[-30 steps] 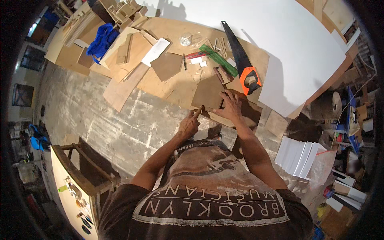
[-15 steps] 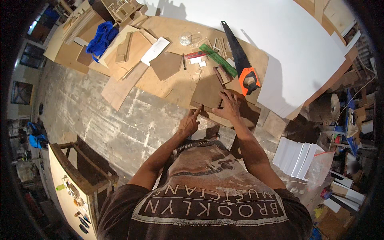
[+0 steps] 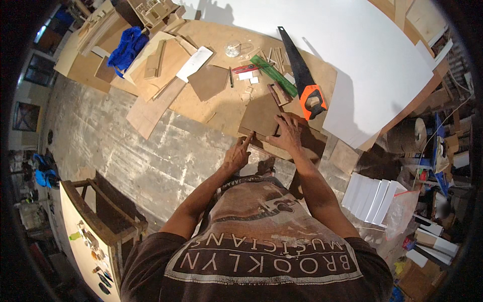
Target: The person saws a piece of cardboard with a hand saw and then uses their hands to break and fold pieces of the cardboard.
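Observation:
A flat brown board (image 3: 255, 115) lies at the near edge of the worktable. My left hand (image 3: 236, 153) reaches its near edge, index finger stretched out with the tip touching there and the other fingers partly curled. On the board's right part rests my right hand (image 3: 289, 133), thumb and fingers apart. A small dark gap or piece shows between its thumb and index finger; which one, I cannot tell. Beyond the board lie a dark brown wood piece (image 3: 274, 94) and a green strip (image 3: 274, 76). A handsaw (image 3: 300, 68) with an orange handle lies to the right.
A red cutter (image 3: 244, 69), a pentagonal brown panel (image 3: 209, 83) and small offcuts lie farther back on the tan sheet. Plywood pieces (image 3: 166, 60) and a blue cloth bag (image 3: 128, 48) sit at the far left. A large white sheet (image 3: 375, 65) spans the right. White panels (image 3: 370, 198) stand lower right.

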Tool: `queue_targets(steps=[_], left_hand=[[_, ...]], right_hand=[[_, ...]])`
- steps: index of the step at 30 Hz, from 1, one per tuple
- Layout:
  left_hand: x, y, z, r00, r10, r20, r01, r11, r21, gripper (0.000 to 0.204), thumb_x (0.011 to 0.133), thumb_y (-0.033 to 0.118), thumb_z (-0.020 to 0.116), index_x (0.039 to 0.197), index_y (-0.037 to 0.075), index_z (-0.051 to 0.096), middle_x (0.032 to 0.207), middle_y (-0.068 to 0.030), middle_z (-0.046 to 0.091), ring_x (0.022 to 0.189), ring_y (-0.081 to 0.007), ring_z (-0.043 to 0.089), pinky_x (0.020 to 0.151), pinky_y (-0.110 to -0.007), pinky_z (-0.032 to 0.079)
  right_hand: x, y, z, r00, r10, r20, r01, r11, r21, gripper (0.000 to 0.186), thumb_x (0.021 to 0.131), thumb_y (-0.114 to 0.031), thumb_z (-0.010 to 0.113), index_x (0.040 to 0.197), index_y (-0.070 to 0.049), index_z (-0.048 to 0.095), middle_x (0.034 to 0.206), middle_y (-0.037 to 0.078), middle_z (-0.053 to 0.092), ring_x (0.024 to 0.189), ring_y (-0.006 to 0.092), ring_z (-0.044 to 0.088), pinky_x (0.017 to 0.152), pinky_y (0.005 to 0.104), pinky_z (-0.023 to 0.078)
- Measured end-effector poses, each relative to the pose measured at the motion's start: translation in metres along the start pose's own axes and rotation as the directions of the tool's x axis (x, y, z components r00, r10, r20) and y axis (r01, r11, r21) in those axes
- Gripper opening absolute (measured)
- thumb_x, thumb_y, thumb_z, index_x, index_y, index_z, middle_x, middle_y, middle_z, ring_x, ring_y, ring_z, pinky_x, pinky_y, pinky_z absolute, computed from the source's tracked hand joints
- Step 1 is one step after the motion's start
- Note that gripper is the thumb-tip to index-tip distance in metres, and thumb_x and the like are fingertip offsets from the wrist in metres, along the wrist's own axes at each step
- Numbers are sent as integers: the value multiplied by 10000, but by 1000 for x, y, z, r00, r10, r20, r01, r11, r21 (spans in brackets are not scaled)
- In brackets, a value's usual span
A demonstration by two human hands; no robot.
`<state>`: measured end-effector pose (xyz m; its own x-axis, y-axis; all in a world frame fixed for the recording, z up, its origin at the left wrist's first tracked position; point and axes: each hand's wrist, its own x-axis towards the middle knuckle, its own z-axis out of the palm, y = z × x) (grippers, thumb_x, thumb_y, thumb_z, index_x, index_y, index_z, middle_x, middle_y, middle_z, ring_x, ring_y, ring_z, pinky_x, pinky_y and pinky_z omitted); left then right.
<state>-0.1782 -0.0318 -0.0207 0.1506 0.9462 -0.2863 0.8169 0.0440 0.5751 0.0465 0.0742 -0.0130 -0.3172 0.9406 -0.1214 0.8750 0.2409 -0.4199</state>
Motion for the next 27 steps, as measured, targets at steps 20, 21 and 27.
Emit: queue_targets(steps=[20, 21, 27], left_hand=[[4, -7, 8, 999, 45, -28, -45, 999, -2, 970, 877, 110, 707, 1622, 301, 116, 1409, -190, 507, 1139, -429, 619, 884, -523, 558], [4, -8, 9, 999, 45, -28, -45, 999, -2, 970, 877, 110, 707, 1622, 301, 116, 1409, -190, 507, 1139, -429, 619, 884, -523, 558], [5, -8, 9, 1000, 10, 13, -10, 1000, 30, 998, 874, 101, 706, 1624, 306, 80, 1397, -203, 501, 1110, -441, 624, 881, -515, 561]], right_hand=[[0, 9, -16, 993, -77, 90, 73, 997, 39, 939, 681, -412, 864, 1506, -211, 463, 1594, 66, 346, 1424, 463, 319, 1147, 618, 328], [0, 8, -17, 993, -76, 90, 73, 997, 39, 939, 681, -412, 864, 1506, -211, 463, 1594, 66, 346, 1424, 463, 319, 1147, 618, 328], [0, 9, -13, 993, -46, 105, 42, 998, 44, 919, 664, -389, 870, 1482, -198, 498, 1589, 59, 345, 1421, 457, 323, 1128, 623, 346]])
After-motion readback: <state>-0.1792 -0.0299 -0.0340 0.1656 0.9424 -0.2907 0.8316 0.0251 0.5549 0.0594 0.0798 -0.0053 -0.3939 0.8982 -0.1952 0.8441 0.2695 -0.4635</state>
